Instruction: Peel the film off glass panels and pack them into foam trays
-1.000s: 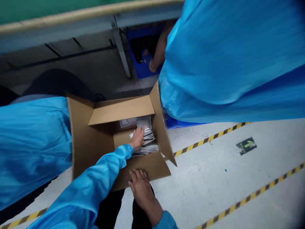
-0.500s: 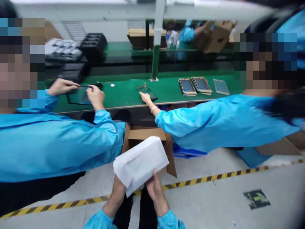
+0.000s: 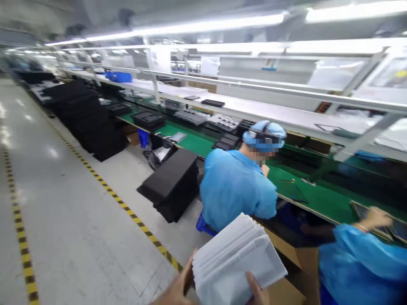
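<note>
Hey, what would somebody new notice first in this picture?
The eye goes first to the thick bundle of white paper sleeves at the bottom centre, gripped between the left hand and the right hand. Just beyond it, a worker in a blue smock and cap leans over a green workbench. To that worker's left, a stack of black trays stands on the pale floor.

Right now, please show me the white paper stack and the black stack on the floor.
White paper stack (image 3: 238, 264): head view, on its top sheet.
Black stack (image 3: 168, 176): head view, on its top face.
</note>
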A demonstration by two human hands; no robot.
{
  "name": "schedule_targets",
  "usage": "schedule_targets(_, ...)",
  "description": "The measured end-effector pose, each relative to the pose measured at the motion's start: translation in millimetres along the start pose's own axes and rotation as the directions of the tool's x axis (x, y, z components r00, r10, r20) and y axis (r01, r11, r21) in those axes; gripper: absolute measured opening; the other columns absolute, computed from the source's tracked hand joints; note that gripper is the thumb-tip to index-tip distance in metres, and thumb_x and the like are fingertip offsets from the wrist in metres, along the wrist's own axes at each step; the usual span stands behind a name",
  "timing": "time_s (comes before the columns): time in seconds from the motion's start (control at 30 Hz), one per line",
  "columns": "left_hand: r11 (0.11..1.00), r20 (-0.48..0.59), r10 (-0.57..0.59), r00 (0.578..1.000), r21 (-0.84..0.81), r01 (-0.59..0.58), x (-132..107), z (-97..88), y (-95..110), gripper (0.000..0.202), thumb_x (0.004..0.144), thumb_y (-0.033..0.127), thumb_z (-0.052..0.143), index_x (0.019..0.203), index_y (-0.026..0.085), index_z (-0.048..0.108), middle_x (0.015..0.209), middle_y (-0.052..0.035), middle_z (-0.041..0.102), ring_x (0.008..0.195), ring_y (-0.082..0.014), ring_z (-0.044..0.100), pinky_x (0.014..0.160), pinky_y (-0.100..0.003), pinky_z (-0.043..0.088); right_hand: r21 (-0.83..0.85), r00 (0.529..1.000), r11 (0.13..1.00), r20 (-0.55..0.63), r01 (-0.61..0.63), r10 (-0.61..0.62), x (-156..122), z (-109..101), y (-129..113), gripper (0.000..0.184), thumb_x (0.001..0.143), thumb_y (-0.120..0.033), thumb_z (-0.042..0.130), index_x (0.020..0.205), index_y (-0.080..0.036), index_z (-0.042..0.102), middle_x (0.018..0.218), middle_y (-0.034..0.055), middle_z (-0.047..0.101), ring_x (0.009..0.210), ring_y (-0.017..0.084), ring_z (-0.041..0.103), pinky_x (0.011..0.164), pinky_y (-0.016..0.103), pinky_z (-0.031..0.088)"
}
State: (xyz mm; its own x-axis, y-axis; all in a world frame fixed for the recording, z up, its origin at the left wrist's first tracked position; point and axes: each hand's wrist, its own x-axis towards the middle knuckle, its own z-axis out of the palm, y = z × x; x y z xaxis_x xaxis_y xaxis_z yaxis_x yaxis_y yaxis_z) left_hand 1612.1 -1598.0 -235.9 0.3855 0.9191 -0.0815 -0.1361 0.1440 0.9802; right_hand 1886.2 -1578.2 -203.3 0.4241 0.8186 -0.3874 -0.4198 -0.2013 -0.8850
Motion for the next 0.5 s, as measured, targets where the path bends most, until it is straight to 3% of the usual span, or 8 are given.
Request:
schedule_targets(0.03, 0.996, 0.003, 0.036, 0.999, -0.084, -0.035, -22, -44.7, 23, 0.145, 0.041, 0.079, 0.084, 0.16, 0.044, 0.01, 0.17, -0.0054, 0.029, 0.156, -0.0377, 0.015, 0.127, -0.059, 0.011, -0.027, 0.999, 0.999, 0.051, 0.019, -0.017, -13, 37, 7, 0.06, 0.043, -0.053, 0.093, 0.087, -0.02, 0.07, 0.082, 0.0098, 0.077, 0.08, 0.036, 0.074, 0.07, 0.045, 0.063)
schedule_targets(0.1, 0.993, -0.067, 0.081, 0.994, -0.076, -0.086, -57, -123.9, 70, 0.143, 0.048, 0.075, 0.086, 0.161, 0.042, 0.005, 0.173, -0.006, 0.019, 0.159, -0.0322, 0.009, 0.129, -0.053, 0.005, -0.104, 0.981, 0.992, 0.186, 0.078, -0.058, -39, 114, 16, 0.061, 0.043, -0.051, 0.094, 0.088, -0.017, 0.071, 0.084, 0.0111, 0.077, 0.082, 0.035, 0.074, 0.074, 0.046, 0.062)
schedule_targets(0.2, 0.988, -0.175, 0.149, 0.973, 0.072, -0.138, -67, -206.5, 137, 0.152, 0.047, 0.07, 0.09, 0.163, 0.035, -0.001, 0.174, -0.0123, 0.012, 0.159, -0.0344, 0.007, 0.129, -0.055, 0.006, -0.214, 0.886, 0.94, 0.438, 0.266, -0.151, -67, 223, 19, 0.058, 0.049, -0.045, 0.094, 0.094, -0.014, 0.074, 0.091, 0.0137, 0.077, 0.093, 0.036, 0.071, 0.085, 0.048, 0.059)
schedule_targets(0.27, 0.97, -0.176, 0.216, 0.96, 0.15, -0.191, -50, -242.1, 170, 0.15, 0.05, 0.065, 0.092, 0.164, 0.029, 0.0, 0.172, -0.0166, 0.018, 0.158, -0.0377, 0.016, 0.128, -0.056, 0.014, -0.212, 0.767, 0.883, 0.603, 0.419, -0.219, -75, 286, 15, 0.054, 0.055, -0.039, 0.093, 0.1, -0.014, 0.075, 0.098, 0.0137, 0.077, 0.102, 0.036, 0.069, 0.095, 0.052, 0.055)
schedule_targets(0.37, 0.922, -0.169, 0.345, 0.923, 0.247, -0.299, -8, -286.7, 201, 0.131, 0.06, 0.058, 0.09, 0.163, 0.024, 0.016, 0.163, -0.0185, 0.04, 0.15, -0.0388, 0.036, 0.124, -0.057, 0.028, -0.15, 0.573, 0.78, 0.762, 0.608, -0.3, -65, 365, 2, 0.043, 0.064, -0.035, 0.088, 0.102, -0.017, 0.076, 0.103, 0.0116, 0.076, 0.11, 0.033, 0.066, 0.105, 0.054, 0.048)
schedule_targets(0.43, 0.88, -0.176, 0.412, 0.894, 0.33, -0.34, 26, -318.4, 211, 0.114, 0.065, 0.056, 0.087, 0.159, 0.021, 0.032, 0.154, -0.018, 0.051, 0.144, -0.0388, 0.045, 0.122, -0.058, 0.033, -0.136, 0.509, 0.725, 0.797, 0.675, -0.324, -43, 407, -6, 0.042, 0.067, -0.036, 0.087, 0.102, -0.017, 0.075, 0.104, 0.0103, 0.075, 0.113, 0.031, 0.065, 0.108, 0.054, 0.046)
schedule_targets(0.5, 0.846, -0.163, 0.436, 0.885, 0.409, -0.342, 62, -351.3, 216, 0.102, 0.068, 0.057, 0.085, 0.152, 0.019, 0.043, 0.148, -0.0178, 0.057, 0.141, -0.0392, 0.048, 0.12, -0.06, 0.035, -0.14, 0.488, 0.705, 0.812, 0.695, -0.32, -12, 443, -10, 0.045, 0.067, -0.038, 0.087, 0.105, -0.016, 0.075, 0.109, 0.0104, 0.074, 0.116, 0.03, 0.063, 0.111, 0.054, 0.044)
